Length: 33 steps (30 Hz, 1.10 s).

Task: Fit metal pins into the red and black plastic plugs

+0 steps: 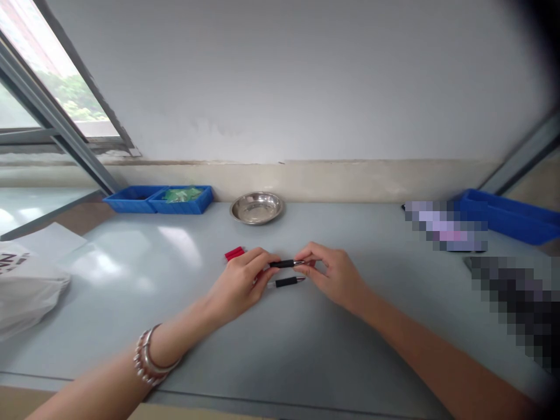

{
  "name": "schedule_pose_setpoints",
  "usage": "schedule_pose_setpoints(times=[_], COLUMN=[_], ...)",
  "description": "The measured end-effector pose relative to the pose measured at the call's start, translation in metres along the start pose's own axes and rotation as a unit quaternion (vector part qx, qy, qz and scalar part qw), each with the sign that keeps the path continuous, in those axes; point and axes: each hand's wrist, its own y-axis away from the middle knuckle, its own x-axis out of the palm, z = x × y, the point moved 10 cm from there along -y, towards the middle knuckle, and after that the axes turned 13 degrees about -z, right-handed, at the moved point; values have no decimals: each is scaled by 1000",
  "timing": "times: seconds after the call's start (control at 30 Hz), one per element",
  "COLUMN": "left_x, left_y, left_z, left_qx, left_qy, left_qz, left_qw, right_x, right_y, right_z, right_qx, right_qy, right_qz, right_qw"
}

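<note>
My left hand (240, 283) and my right hand (332, 274) meet near the middle of a pale grey table (280, 344). Between their fingertips they pinch a short black rod with a metal tip (284, 263), held level just above the table. A second black rod with a reddish tip (287, 282) sits just below it, at the fingers of my left hand; whether it lies on the table I cannot tell. A small red piece (234, 253) lies on the table right behind my left hand. Beaded bracelets circle my left wrist.
A steel bowl (257, 207) stands at the back by the wall. Two blue trays (158, 199) sit at the back left, one holding green items. Another blue tray (510, 217) is at the back right. A white bag (26, 286) lies at the left edge.
</note>
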Motion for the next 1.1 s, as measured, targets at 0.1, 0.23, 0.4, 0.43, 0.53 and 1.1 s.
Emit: schedule_pose_setpoints(times=[0.1, 0.23, 0.4, 0.43, 0.53, 1.1], left_x=[1, 3, 5, 5, 5, -4], left_y=[0, 1, 0, 0, 0, -4], left_z=[1, 2, 2, 2, 2, 4], left_qx=[-3, -2, 0, 1, 1, -17], left_qy=[0, 5, 11, 13, 18, 12], left_qz=[3, 10, 21, 23, 21, -31], left_qw=[1000, 1000, 1000, 1000, 1000, 999], right_x=[-1, -2, -4, -4, -4, 7], right_y=[1, 2, 4, 5, 5, 4], right_z=[5, 12, 20, 22, 23, 17], right_qx=[-36, -86, -140, -149, -165, -166], right_qy=[38, 71, 78, 77, 78, 189], right_qz=[-10, -20, -21, -22, -25, 14], right_qw=[999, 994, 987, 986, 983, 968])
